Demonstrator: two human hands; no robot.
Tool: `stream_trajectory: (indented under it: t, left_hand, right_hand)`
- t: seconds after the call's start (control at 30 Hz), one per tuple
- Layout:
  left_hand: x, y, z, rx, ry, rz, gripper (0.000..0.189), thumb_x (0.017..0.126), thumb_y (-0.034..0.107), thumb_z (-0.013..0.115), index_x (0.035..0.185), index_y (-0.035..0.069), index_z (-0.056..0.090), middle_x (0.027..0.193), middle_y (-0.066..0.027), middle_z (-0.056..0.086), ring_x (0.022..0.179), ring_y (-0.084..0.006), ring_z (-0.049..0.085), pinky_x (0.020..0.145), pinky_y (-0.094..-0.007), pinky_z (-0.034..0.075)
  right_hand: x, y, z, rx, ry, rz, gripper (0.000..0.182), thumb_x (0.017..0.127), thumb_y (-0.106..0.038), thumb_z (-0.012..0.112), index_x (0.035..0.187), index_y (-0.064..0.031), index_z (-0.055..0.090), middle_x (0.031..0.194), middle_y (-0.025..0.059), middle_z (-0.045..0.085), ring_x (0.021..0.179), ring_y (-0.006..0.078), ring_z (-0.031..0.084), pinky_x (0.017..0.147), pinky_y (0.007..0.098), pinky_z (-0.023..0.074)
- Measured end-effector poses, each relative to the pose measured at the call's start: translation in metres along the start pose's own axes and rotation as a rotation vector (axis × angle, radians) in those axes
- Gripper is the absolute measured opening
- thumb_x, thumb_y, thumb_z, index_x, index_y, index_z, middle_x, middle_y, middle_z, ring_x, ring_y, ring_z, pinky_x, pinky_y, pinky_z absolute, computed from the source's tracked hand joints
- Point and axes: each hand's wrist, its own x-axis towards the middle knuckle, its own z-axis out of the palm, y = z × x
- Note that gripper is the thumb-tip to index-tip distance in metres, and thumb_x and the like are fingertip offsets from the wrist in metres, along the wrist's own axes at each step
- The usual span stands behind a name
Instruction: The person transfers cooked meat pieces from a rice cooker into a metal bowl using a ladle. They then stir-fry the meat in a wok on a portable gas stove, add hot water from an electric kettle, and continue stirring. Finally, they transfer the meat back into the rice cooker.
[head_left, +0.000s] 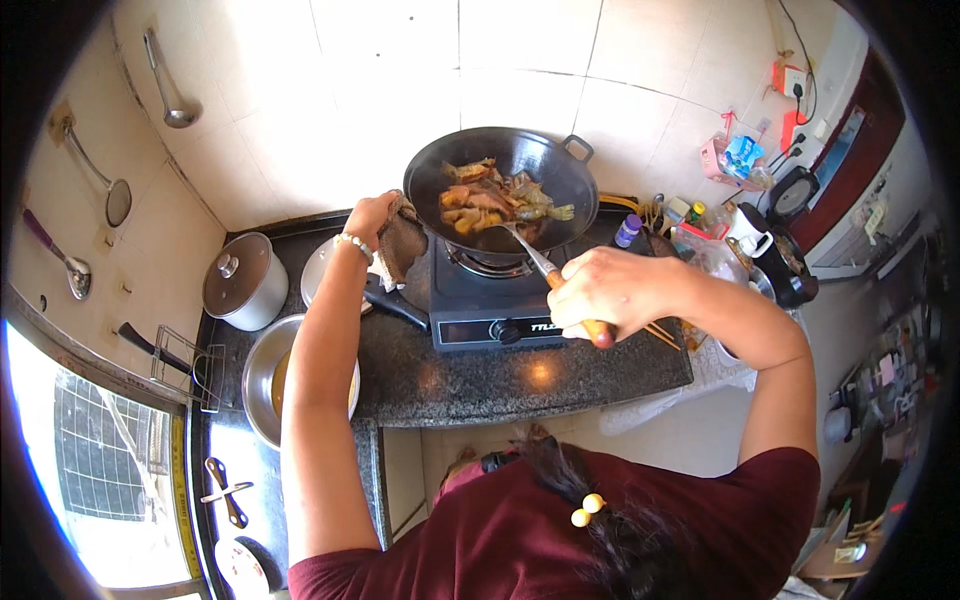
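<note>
A black wok stands over the burner of a dark tabletop gas stove. In it lie browned pieces of food, among them what looks like fish with tails showing, in some brown liquid. My right hand grips the wooden handle of a metal spatula, whose head is down among the food. On the wok's left side, my left hand holds a folded brown cloth at the rim; any handle under the cloth is hidden.
Left of the stove are a lidded silver pot, a pale lid and a steel basin partly behind my left forearm. A purple-capped jar and chopsticks lie to the right. A knife sits in a wall rack.
</note>
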Motion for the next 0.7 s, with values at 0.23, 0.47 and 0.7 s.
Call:
stream_trajectory:
  t: [0.23,0.47,0.7]
  left_hand:
    - [0.007,-0.008,-0.006,0.046,0.026,0.035,0.032,0.081,0.021,0.054,0.083,-0.011,0.057,0.074,-0.0146,0.06,0.06,-0.0228,0.056,0.055,-0.0354,0.047]
    - [0.014,-0.012,-0.008,0.295,0.09,0.184,0.029,0.076,0.018,0.054,0.071,-0.01,0.059,0.062,-0.0087,0.056,0.054,-0.0166,0.052,0.048,-0.0321,0.042]
    - [0.033,-0.01,-0.014,0.523,0.067,0.353,0.024,0.078,0.016,0.052,0.075,-0.006,0.06,0.062,-0.0044,0.054,0.052,-0.0114,0.048,0.049,-0.0268,0.039]
  right_hand:
    - [-0.022,-0.011,-0.083,0.411,0.614,0.464,0.023,0.081,-0.02,0.058,0.065,-0.004,0.054,0.065,0.0063,0.057,0.04,0.0103,0.048,0.035,0.0225,0.0408]
    - [-0.02,0.065,-0.125,0.311,0.967,0.725,0.036,0.085,-0.037,0.051,0.077,-0.0017,0.052,0.07,0.0087,0.055,0.035,0.0053,0.042,0.028,0.0181,0.0332]
    - [-0.004,0.106,-0.096,0.468,1.005,0.944,0.041,0.084,-0.042,0.052,0.067,-0.0043,0.052,0.063,0.0066,0.056,0.031,0.0016,0.037,0.025,0.0147,0.0283]
